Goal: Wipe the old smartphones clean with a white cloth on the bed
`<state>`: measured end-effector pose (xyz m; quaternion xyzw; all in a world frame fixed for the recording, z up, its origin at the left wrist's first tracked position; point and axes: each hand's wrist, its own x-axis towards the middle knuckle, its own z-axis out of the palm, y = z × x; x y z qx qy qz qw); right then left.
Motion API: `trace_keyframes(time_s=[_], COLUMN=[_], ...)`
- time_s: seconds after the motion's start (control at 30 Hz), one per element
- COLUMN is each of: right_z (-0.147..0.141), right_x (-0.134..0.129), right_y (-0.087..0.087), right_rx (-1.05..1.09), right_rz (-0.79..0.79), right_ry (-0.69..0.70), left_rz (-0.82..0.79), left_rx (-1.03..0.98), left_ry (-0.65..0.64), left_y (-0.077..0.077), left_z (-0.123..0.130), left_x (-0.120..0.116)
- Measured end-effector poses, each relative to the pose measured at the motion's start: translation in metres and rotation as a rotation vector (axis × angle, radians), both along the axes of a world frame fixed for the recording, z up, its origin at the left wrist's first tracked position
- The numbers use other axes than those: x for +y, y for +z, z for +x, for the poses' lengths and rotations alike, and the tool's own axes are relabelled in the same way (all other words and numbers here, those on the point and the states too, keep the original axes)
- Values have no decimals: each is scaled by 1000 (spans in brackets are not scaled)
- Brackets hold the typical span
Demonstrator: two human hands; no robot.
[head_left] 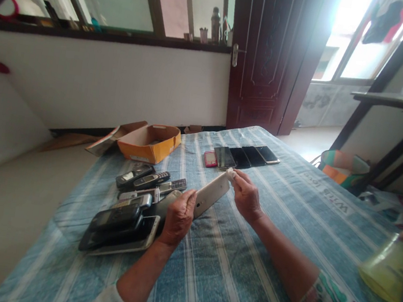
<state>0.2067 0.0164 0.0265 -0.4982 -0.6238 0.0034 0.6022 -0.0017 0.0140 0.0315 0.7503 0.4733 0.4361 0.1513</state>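
Observation:
My left hand is closed round the lower left end of a pale smartphone, whose back with a camera spot shows. The phone is tilted above the bed. At its upper right corner, my right hand pinches a small white cloth or tissue against the edge. Left of my left hand lie several old phones in a pile, among them a black one on top and a white-edged one below. Keypad phones lie behind them.
On the striped bedspread, an open orange box stands at the back left. Several dark phones and a small red item lie in a row at the back. A yellowish transparent container is at the right.

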Motion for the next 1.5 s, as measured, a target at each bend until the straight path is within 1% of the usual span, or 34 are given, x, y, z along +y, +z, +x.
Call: trace_keyframes(time_s=[0.17,0.27,0.37,0.5,0.67,0.87,1.03,1.1,1.2,1.33,1.5], right_z=[1,0,0,1,-1,-24,-47,-51,-52,-54,-59], right_x=[6,11,14,17,16,0,-15,-19,-22,-27,-30], right_y=[5,8,11,13,14,19,15,14,14,15,13], right_rx=[-58,-158,-268,-347,-410,-539,-568,-574,-594,-614,-612], right_rz=[-11,-18,-21,-10,5,52,93,108,145,198,261], right_ry=[2,2,7,8,8,74,159,177,169,172,154], left_rz=[138,218,255,241,223,168,126,106,83,99,173], left_rx=[95,154,202,236,229,195,131,121,120,131,156], left_ry=[-12,-22,-26,-21,-28,-66,-109,-124,-124,-107,-120], left_y=[-3,-4,-4,-2,0,0,0,-1,-2,-4,-4], left_z=[-1,-2,-4,-4,-4,-5,-6,-6,-6,-5,-5], left_x=[1,3,5,4,3,2,0,-1,-3,-3,-3])
